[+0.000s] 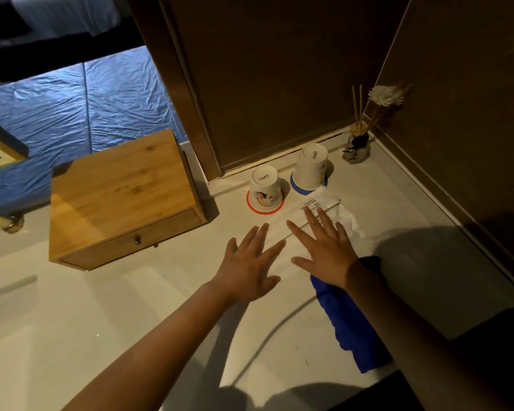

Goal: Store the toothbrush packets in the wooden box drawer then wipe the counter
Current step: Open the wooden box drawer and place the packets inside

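1. The wooden box (122, 188) is sitting left, its drawer (137, 240) shut.
2. Left hand (250, 262) is hovering, grip open and empty.
3. Right hand (324, 247), grip open, is reaching over the toothbrush packets (318, 204) on the surface (398, 203); pinching them flat should work best.

The pale stone counter (398, 203) carries a closed bamboo box with one drawer (122, 197). Right of the box stand two inverted white paper cups (264, 189) (311, 167), with white toothbrush packets (324, 203) just beyond. Farther right are a glass reed diffuser (357, 146) and, nearer the counter's front edge, a blue cloth (350, 321).
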